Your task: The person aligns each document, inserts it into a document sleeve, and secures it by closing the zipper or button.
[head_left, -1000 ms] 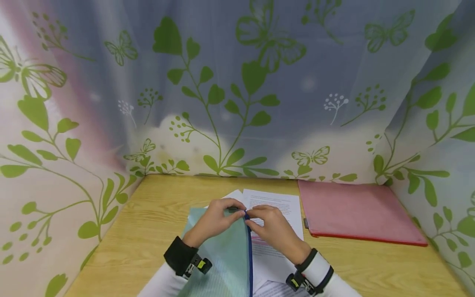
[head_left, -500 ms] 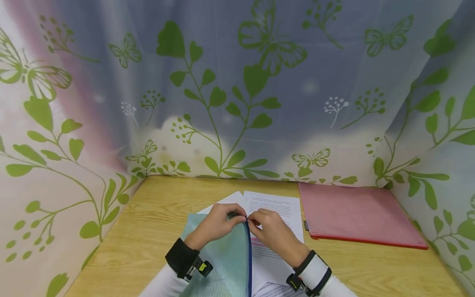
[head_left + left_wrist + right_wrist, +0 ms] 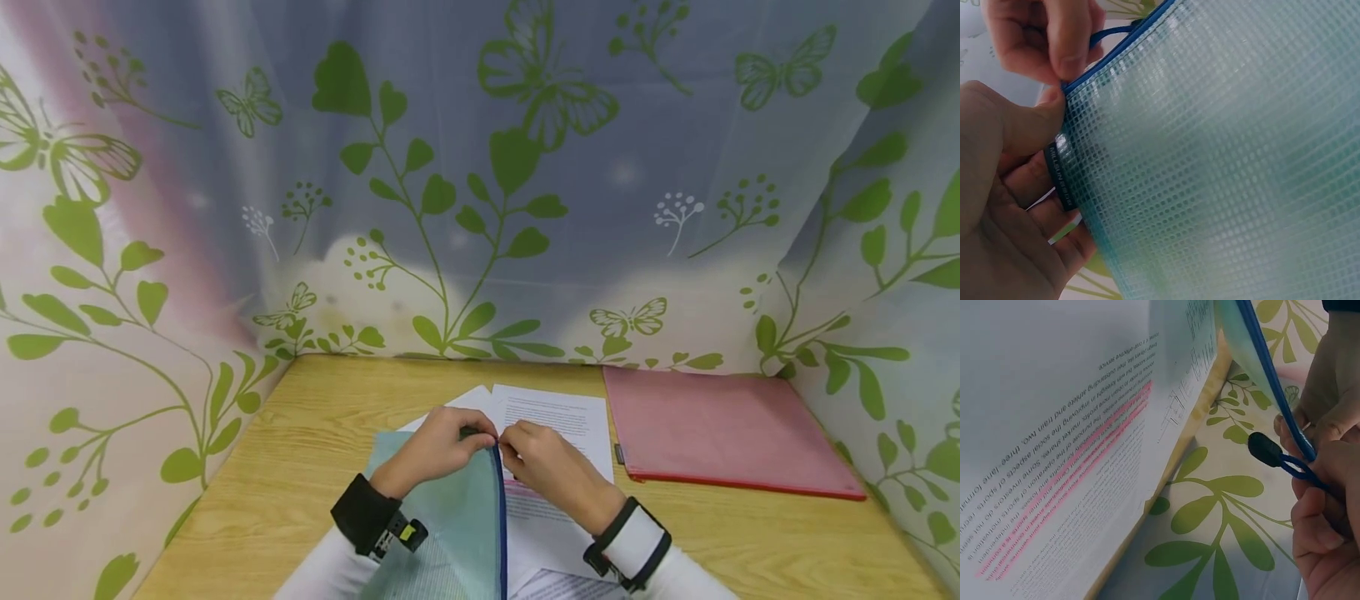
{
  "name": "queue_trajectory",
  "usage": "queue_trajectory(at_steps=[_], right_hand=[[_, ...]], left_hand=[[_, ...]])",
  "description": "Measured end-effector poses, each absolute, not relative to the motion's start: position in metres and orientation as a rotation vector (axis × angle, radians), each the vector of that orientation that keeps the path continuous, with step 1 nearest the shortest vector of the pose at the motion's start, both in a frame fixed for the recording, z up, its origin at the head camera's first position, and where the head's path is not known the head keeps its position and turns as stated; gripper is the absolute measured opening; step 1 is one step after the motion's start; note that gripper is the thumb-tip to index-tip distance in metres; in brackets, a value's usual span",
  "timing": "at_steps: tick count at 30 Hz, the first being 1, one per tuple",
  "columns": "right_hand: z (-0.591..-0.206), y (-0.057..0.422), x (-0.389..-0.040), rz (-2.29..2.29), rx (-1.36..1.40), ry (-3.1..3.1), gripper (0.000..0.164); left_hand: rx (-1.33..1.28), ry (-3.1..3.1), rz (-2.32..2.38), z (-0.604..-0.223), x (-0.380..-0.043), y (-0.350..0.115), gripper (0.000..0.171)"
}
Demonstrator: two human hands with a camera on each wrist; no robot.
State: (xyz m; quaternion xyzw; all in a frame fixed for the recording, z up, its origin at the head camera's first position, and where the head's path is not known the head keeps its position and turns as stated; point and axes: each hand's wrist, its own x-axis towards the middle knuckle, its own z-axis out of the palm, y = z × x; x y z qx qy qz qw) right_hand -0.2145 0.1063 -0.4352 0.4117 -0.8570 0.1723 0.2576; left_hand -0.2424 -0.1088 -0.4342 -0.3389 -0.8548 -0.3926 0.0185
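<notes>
A pale green mesh zipper pouch (image 3: 450,525) with a blue zipper (image 3: 502,525) is held up by its far corner. My left hand (image 3: 442,446) grips that corner, thumb on the near face, beside a small dark label (image 3: 1060,175) on the side seam. Right against it, my right hand (image 3: 558,471) pinches the zipper pull at the zipper's end. The pull's blue cord (image 3: 1297,466) and black tab (image 3: 1264,449) stick out from the right fingers. The slider itself is hidden by the fingers.
Printed sheets of paper (image 3: 555,408), one with pink highlighted lines, lie on the wooden table (image 3: 322,417) under and behind the pouch. A red zipper pouch (image 3: 727,425) lies flat to the right. A leaf-patterned curtain (image 3: 450,167) surrounds the table.
Both hands stay at the pouch corner. The right fingers have curled in more tightly at the zipper's end, and the right wrist has turned slightly. The pouch's left edge has shifted a little left.
</notes>
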Motion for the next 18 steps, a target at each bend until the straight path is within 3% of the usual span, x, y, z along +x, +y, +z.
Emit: queue_trajectory(at_steps=[18], right_hand=[[-0.456,0.107,-0.204,0.583,1.168,-2.346,0.013]], left_hand=[[-1.049,-2.664,-1.194,-0.428,-0.252,-0.115,0.009]])
